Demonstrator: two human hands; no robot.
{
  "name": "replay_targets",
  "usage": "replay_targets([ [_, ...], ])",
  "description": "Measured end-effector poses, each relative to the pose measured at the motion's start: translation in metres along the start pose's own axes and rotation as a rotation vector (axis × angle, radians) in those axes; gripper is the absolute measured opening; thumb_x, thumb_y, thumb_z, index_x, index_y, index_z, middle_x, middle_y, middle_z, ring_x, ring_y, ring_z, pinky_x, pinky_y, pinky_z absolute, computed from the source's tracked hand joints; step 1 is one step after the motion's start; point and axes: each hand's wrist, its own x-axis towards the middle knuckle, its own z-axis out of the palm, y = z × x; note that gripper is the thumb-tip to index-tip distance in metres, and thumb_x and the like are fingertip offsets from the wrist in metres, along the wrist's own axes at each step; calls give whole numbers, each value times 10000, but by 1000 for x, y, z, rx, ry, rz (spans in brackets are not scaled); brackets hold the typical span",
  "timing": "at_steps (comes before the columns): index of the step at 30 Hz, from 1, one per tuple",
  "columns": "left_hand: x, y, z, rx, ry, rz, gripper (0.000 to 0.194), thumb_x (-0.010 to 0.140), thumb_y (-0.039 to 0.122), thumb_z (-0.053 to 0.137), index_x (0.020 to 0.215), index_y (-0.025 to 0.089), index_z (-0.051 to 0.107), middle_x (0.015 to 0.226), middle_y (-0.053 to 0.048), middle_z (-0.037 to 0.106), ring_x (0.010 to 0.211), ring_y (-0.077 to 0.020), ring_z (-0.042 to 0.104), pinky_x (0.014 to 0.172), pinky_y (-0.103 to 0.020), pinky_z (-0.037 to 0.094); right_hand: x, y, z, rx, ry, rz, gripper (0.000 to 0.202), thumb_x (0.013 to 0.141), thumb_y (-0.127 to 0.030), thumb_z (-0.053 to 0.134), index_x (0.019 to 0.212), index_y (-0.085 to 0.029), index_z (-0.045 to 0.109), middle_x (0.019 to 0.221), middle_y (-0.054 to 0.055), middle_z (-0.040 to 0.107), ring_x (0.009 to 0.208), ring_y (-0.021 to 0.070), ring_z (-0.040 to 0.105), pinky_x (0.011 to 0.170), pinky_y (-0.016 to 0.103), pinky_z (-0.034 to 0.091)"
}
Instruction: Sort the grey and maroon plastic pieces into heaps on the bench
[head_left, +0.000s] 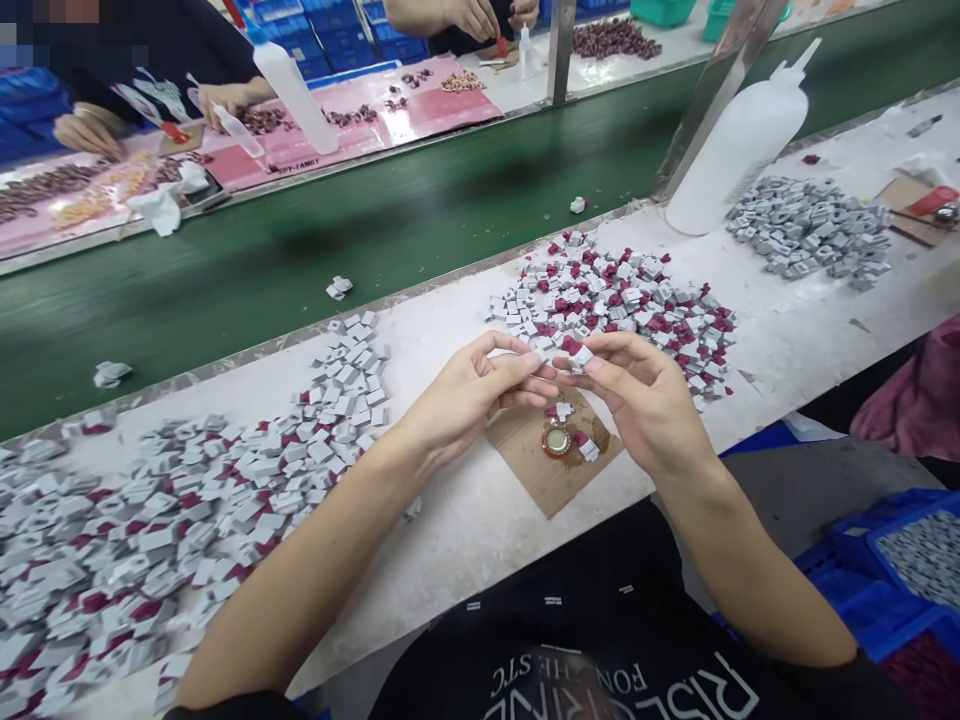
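My right hand (649, 395) pinches a small grey-and-maroon plastic piece (576, 352) between thumb and fingertips. Close beside it, my left hand (499, 380) has thumb and fingers pressed together; a bit of pale grey shows at the tips, too small to name. Below both hands lies a brown cardboard square (551, 490). On it sit a bottle cap (556, 441) and two more grey-and-maroon pieces, one above the cap (559, 411) and one to its right (586, 447). Just beyond my hands spreads a pile of grey and maroon pieces (622, 290).
A large heap of grey-and-maroon pieces (165, 530) covers the bench's left. At right stand a white squeeze bottle (739, 150) and a pile of grey pieces (814, 230). A green conveyor belt (450, 225) runs behind; co-workers' hands work across it. Blue crates (855, 530) are lower right.
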Motion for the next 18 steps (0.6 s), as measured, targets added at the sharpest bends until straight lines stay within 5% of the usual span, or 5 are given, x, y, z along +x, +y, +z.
replay_targets([
  [7, 2, -6, 7, -1, 43, 148, 314, 863, 381, 998, 1070, 202, 844, 1096, -58, 851, 961, -183, 795, 971, -336, 660, -3, 1, 3, -53, 41, -87, 197, 963, -453, 920, 1070, -303, 850, 1109, 43, 844, 1056, 259, 818, 988, 446, 714],
  [18, 3, -11, 4, -80, -12, 151, 406, 814, 411, 1069, 1072, 199, 837, 985, -19, 827, 884, -164, 822, 976, -324, 671, 1, 3, 5, -55, 41, -129, 131, 970, -379, 927, 1061, -295, 883, 1096, 34, 866, 1028, 235, 841, 937, 373, 713],
])
